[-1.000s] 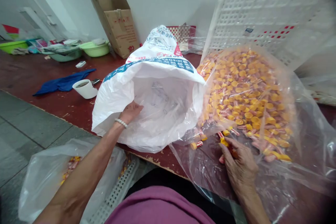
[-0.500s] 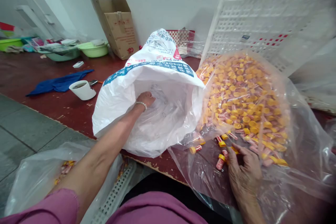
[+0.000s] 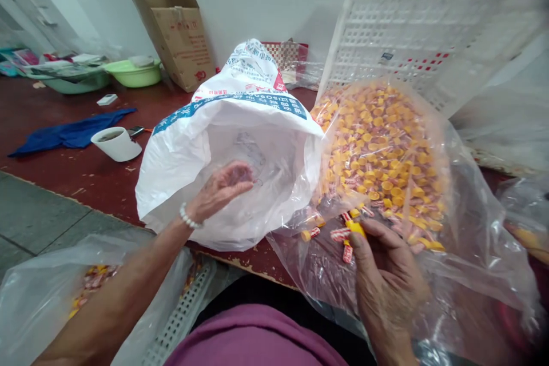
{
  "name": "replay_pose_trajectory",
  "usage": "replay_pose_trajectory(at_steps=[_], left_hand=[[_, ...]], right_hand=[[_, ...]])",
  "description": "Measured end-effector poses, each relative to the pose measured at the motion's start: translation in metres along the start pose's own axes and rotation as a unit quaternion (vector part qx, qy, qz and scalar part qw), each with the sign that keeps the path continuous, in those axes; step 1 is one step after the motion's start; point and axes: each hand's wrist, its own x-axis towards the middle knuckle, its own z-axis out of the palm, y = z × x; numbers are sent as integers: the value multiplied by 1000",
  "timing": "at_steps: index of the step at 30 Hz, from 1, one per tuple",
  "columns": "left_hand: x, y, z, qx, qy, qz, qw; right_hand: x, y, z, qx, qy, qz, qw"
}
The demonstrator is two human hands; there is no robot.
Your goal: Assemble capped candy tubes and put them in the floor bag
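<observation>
A big white woven sack (image 3: 189, 148) with a clear liner lies open on the dark red table (image 3: 55, 166), its mouth facing me. My left hand (image 3: 221, 189), a bead bracelet on its wrist, hovers at the sack's mouth with fingers loosely stretched and nothing visible in them. To the right a clear plastic bag (image 3: 467, 229) holds a heap of small orange-capped tubes (image 3: 381, 148). My right hand (image 3: 381, 266) rests at the heap's near edge, fingers pinched on one orange-capped tube (image 3: 355, 227). A few loose tubes (image 3: 341, 235) lie beside it.
A white lattice crate (image 3: 429, 17) leans behind the heap. A white cup (image 3: 115, 144), a blue cloth (image 3: 68, 134), green basins (image 3: 132, 71) and a cardboard box (image 3: 178, 26) sit farther back. Below the table edge another clear bag (image 3: 47, 291) with tubes lies in a crate.
My left hand has drawn back out of the sack to its mouth. My right hand has shifted left along the heap's edge and pinched a tube.
</observation>
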Motion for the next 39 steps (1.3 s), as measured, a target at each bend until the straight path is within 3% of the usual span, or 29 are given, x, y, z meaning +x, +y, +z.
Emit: replay_pose_trajectory(at_steps=[3,6,12,16,19,23,26,29,31,34,39], left_hand=[[-35,25,26,-46,-86,-16,995],[-55,35,47,-87,-132,-55,986],[-64,25,58,-194,-128,-97,968],[-65,24,61,-210,-157,-139,955],[-68,31,74,-202,-199,-121,951],[-75,34,97,-202,-212,-107,950],[-76,27,100,-210,-194,-148,947],[-73,18,96,-234,-172,-213,933],[-71,15,94,-260,-170,-231,922],[-69,14,97,-289,-179,-229,912],[-70,14,107,-302,-187,-220,909]], right_hand=[[0,-32,28,95,-44,-5,994],[-5,-40,45,108,-106,-25,988],[-10,-31,31,21,-224,-94,970],[8,-31,21,-3,-134,-45,990],[11,-33,32,7,-74,-32,997],[2,-28,44,-1,-163,-41,986],[8,-9,24,-21,-114,-39,992],[22,22,-16,-153,-73,-41,985],[25,44,-40,-288,-150,-64,944],[19,69,-57,-368,-246,-72,894],[12,80,-55,-343,-241,-49,907]])
